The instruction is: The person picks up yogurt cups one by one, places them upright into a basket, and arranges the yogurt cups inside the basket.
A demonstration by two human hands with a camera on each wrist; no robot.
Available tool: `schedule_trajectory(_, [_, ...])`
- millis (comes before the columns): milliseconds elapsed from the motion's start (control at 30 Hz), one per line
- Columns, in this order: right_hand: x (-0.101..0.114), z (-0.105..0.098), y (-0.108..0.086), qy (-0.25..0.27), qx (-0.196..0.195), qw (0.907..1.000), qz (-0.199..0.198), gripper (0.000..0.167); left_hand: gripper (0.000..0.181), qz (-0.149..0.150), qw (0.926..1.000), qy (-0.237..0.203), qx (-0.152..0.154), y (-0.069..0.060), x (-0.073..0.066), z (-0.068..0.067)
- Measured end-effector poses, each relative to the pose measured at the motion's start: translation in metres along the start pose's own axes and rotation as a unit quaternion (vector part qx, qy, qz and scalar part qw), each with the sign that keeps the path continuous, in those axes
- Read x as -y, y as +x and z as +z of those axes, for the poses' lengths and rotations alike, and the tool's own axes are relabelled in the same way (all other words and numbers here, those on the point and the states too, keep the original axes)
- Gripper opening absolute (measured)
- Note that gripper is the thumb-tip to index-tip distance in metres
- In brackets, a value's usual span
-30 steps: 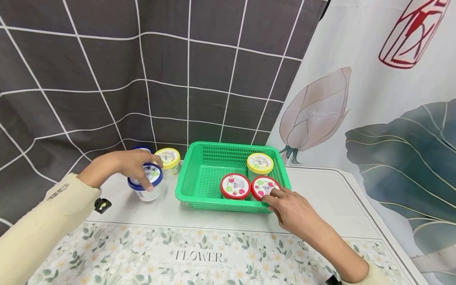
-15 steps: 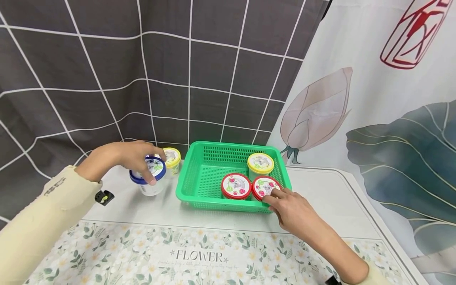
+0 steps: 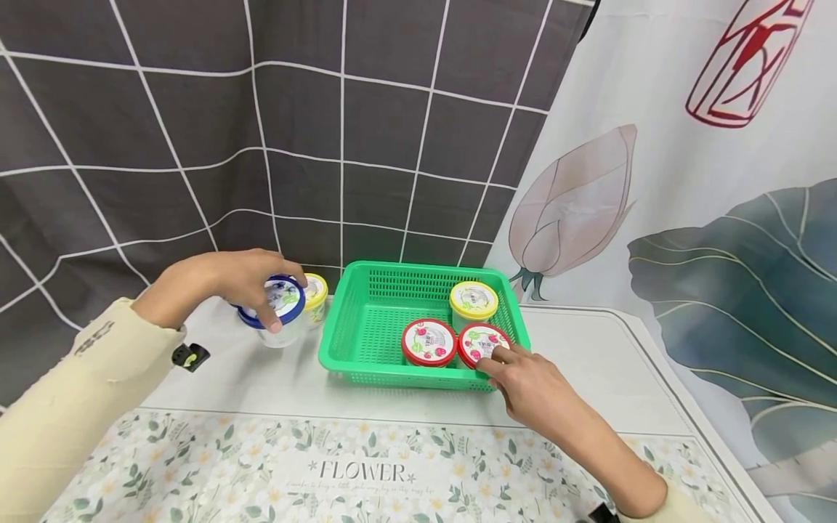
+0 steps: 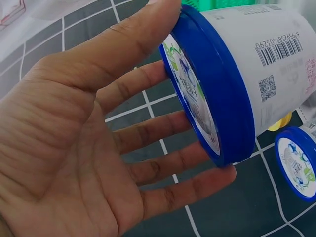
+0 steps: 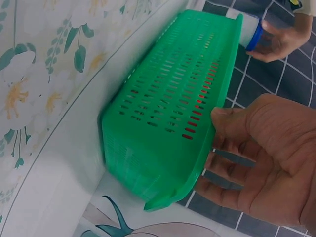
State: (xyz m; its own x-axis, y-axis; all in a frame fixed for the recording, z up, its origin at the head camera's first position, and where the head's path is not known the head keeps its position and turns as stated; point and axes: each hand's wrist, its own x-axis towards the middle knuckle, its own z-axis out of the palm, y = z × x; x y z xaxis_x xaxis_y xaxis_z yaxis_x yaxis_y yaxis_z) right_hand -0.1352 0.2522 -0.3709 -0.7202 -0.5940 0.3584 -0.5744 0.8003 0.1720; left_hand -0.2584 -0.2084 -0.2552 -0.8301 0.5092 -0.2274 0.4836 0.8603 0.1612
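Note:
My left hand [image 3: 238,283] grips a white tub with a blue lid [image 3: 282,299] from above. In the left wrist view, thumb and fingertips hold the rim of that blue lid [image 4: 217,84]. My right hand [image 3: 539,388] is at the near right corner of the green basket [image 3: 392,374], its fingers over a red-lidded tub [image 3: 482,343]. The right wrist view shows the right thumb against the rim of the basket [image 5: 168,89], with the other fingers past it; the tub there is hidden. Another red-lidded tub [image 3: 428,341] and a yellow-lidded tub [image 3: 474,299] stand in the basket.
A yellow-lidded tub [image 3: 315,294] stands between the left hand and the basket. Another blue-lidded tub [image 4: 297,163] is behind the held one. Dark checked cloth [image 3: 294,109] hangs behind the table, with a flowered mat [image 3: 366,443] at the front.
My left hand has moved slightly away from the front edge with the blue-lidded tub, closer to the yellow-lidded one. My right hand stays at the basket corner. The head view has shifted slightly.

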Motion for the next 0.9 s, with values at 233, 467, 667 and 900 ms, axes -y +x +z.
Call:
schedule_trajectory(233, [0.0,-0.001,0.0,0.004,0.012,0.9999,0.005,0.03,0.08,0.003,1.0,0.003,-0.003,0.003,-0.008,-0.006])
schedule_trajectory(467, [-0.001,0.0,0.0,0.002,0.007,1.0,-0.002,0.032,0.079,0.007,0.9999,0.004,-0.008,0.004,-0.013,-0.012])
schedule_trajectory(667, [0.001,0.0,0.001,0.006,0.01,0.9999,0.004,0.029,0.078,0.012,0.9999,0.009,-0.007,0.006,-0.02,-0.02])
schedule_trajectory(900, [0.002,-0.003,0.003,0.008,0.015,0.9998,0.004,0.029,0.079,0.021,0.9997,0.005,-0.006,0.008,-0.028,-0.026])
